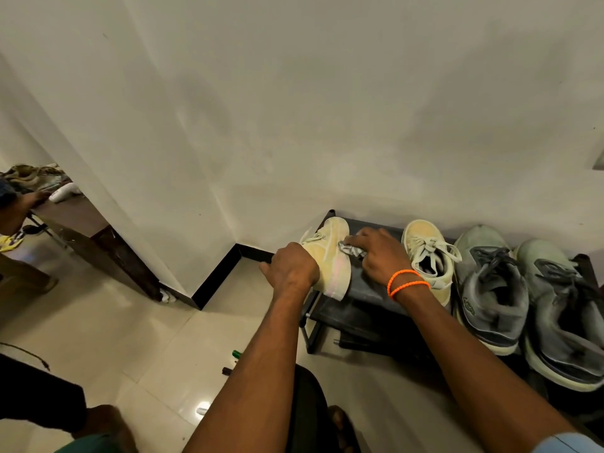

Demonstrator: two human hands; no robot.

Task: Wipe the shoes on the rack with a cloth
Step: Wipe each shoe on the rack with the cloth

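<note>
A pale yellow sneaker point(333, 256) is tipped on its side at the left end of the black shoe rack point(369, 289). My left hand point(292, 269) grips it at the heel end. My right hand point(379, 253), with orange bands at the wrist, presses a crumpled grey cloth point(349, 248) against the sneaker's side. Its yellow mate point(428, 256) stands upright just to the right of my right hand. Two grey sneakers point(490, 289) point(562, 308) fill the right part of the rack's top shelf.
A white wall rises right behind the rack, with a black skirting corner point(222, 273) to the left. Small dark items point(236, 354) lie on the tiled floor. A brown table point(81, 223) and another person's hand are at far left. My knee is below.
</note>
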